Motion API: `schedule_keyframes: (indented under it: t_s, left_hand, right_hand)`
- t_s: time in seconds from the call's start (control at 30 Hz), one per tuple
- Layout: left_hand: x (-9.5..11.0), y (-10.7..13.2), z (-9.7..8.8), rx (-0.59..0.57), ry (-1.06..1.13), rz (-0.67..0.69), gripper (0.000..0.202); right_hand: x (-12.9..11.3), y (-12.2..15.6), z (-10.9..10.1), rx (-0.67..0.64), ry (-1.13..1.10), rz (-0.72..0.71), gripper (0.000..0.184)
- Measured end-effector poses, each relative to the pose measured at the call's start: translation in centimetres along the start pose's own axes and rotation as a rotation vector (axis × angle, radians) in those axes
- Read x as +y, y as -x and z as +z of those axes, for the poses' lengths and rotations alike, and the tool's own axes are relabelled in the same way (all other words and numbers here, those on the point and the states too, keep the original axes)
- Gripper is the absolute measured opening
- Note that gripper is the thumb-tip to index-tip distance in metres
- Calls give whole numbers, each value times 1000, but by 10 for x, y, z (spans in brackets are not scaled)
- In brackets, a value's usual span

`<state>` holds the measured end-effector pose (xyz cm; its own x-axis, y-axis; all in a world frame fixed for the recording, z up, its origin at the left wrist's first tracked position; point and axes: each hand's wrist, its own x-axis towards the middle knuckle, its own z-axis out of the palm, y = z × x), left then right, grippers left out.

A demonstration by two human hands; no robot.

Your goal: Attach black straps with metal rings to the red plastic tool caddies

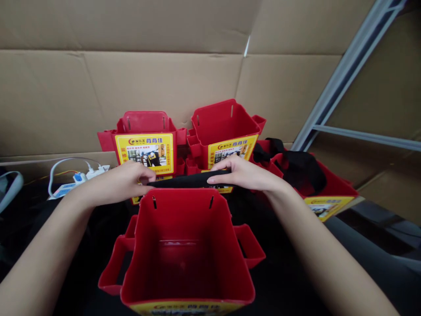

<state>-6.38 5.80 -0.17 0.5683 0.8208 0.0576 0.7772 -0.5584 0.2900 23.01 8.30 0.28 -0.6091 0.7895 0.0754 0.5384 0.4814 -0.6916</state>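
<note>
A red plastic bin (pixel 184 250) with side handles and two slots in its far wall sits right in front of me, empty inside. Along its far rim runs a black strap (pixel 190 179). My left hand (pixel 128 180) pinches the strap's left end, fingers closed. At the strap's right end my right hand (pixel 245 173) grips it with the fingers curled over the top. Both hands are just above the bin's far edge.
Two more red bins with yellow labels (pixel 146 151) (pixel 226 131) stand behind. A further red bin (pixel 325 188) with a black strap lies at the right. Cardboard walls (pixel 131 79) rise at the back. A white power strip with cables (pixel 79 177) is at left, a metal frame (pixel 345 74) at right.
</note>
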Motion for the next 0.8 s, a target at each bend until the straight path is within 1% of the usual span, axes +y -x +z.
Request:
schedule_keyframes:
  t_s: [0.07,0.13,0.2,0.23,0.27,0.33,0.37,0.43,0.47,0.53,0.6,0.67,0.73,0.8]
  left_hand:
    - [-8,2,2,-99,-1,-36,18]
    - [-13,3,4,-175,15,-122,16]
    - [-14,3,7,-219,7,-208,17]
    - [-13,2,9,-212,-3,-217,18]
    - [-10,-1,11,-187,-7,-192,18]
    - [-3,-8,16,-117,53,-56,23]
    - [1,-12,20,-85,126,40,27]
    - [7,-20,28,-65,307,200,34]
    - [8,-24,32,-79,384,236,34]
    - [6,-27,38,-121,453,240,26]
    - [0,-25,38,-164,436,202,18]
    - [-8,-21,36,-183,393,172,13]
    - [-14,-16,33,-188,359,147,11]
    - [-15,-15,33,-184,351,135,10]
  right_hand:
    - [1,1,-2,-12,99,-9,32]
    - [4,1,-1,-35,191,-17,32]
    - [6,-1,3,-57,245,-31,32]
    - [7,-3,6,-59,252,-46,31]
    - [8,-6,11,-57,250,-67,29]
    - [9,-11,23,-42,224,-127,20]
    - [9,-14,29,-43,207,-162,18]
    - [9,-19,41,-66,157,-218,22]
    - [8,-20,45,-84,122,-237,25]
    - [8,-21,49,-123,48,-245,26]
    - [7,-18,44,-163,0,-200,23]
    - [6,-10,30,-233,-9,-105,19]
    - [6,0,12,-316,26,3,18]
    - [6,7,-1,-341,99,54,22]
